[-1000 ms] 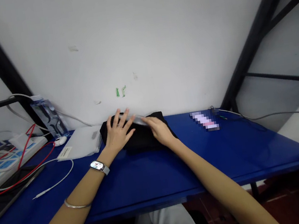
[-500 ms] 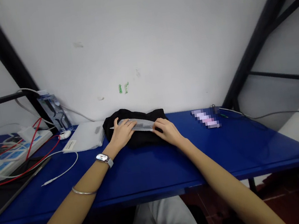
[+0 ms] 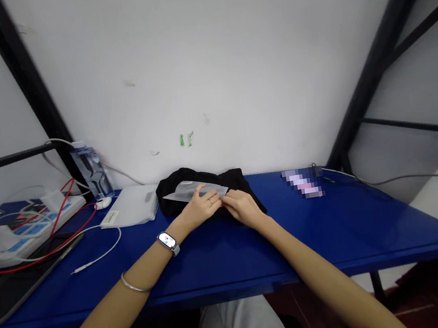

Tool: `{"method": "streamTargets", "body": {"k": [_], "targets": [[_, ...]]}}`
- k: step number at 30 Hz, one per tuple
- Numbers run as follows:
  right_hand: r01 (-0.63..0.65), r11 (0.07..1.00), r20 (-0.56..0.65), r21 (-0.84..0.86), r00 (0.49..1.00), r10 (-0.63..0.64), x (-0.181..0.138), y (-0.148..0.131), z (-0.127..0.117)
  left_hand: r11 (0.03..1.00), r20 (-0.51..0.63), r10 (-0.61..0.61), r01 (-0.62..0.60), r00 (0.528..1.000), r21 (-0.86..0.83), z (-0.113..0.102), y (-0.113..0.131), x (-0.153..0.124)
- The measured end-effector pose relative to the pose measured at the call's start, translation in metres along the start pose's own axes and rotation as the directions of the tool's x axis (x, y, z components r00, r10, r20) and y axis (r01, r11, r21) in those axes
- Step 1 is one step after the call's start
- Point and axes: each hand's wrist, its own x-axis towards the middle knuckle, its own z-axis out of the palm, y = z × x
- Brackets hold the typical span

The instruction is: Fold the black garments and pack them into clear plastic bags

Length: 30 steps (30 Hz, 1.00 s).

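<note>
A folded black garment (image 3: 206,188) lies on the blue table (image 3: 224,252) against the white wall. On top of it rests a clear plastic bag (image 3: 190,191). My left hand (image 3: 199,209) and my right hand (image 3: 242,207) meet at the bag's near right end, fingers pinched on its edge. A watch and a bangle sit on my left arm.
A stack of clear bags with a label (image 3: 130,207) lies left of the garment. Further left are a white power strip (image 3: 25,230) with red and white cables, a dark tablet (image 3: 9,286), a water bottle (image 3: 91,170) and a white cable (image 3: 96,255). Black frame bars rise both sides.
My left hand went from flat and spread on the garment to pinching the bag's edge. Both hands drew together toward the near right end of the bag. The view shifted slightly.
</note>
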Motion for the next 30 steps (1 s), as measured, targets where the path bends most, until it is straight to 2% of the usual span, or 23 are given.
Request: {"method": "streamTargets", "body": {"k": [3, 7, 12, 16, 19, 22, 26, 30], "targets": [[-0.038, 0.996, -0.009, -0.078, 0.999, 0.037, 0.001, 0.003, -0.004, 0.999, -0.001, -0.02, 0.02, 1.0, 0.03, 0.001, -0.009, -0.006], [-0.14, 0.98, -0.051, -0.14, 0.99, 0.134, -0.002, 0.016, -0.01, 0.99, 0.007, -0.12, 0.119, 0.993, 0.071, -0.002, -0.031, -0.022], [-0.255, 0.949, -0.078, -0.183, 0.966, 0.245, -0.009, 0.033, -0.011, 0.945, 0.003, -0.269, 0.264, 0.963, 0.192, -0.013, -0.06, -0.049], [-0.297, 0.939, -0.084, -0.176, 0.954, 0.287, -0.01, 0.034, -0.011, 0.905, 0.021, -0.35, 0.332, 0.937, 0.266, -0.017, -0.072, -0.063], [-0.272, 0.956, -0.095, -0.108, 0.96, 0.263, -0.009, 0.03, -0.014, 0.9, 0.011, -0.365, 0.35, 0.931, 0.258, -0.015, -0.072, -0.063], [-0.172, 0.984, -0.106, -0.052, 0.98, 0.165, -0.007, 0.023, -0.018, 0.9, -0.023, -0.375, 0.37, 0.927, 0.229, -0.014, -0.068, -0.058], [-0.058, 0.995, -0.078, -0.085, 0.996, 0.051, -0.002, 0.015, -0.015, 0.913, -0.053, -0.353, 0.356, 0.934, 0.2, -0.016, -0.061, -0.05], [-0.027, 0.995, -0.048, -0.096, 0.999, 0.022, -0.001, 0.01, -0.012, 0.913, -0.083, -0.34, 0.35, 0.937, 0.209, -0.019, -0.057, -0.046]]}}
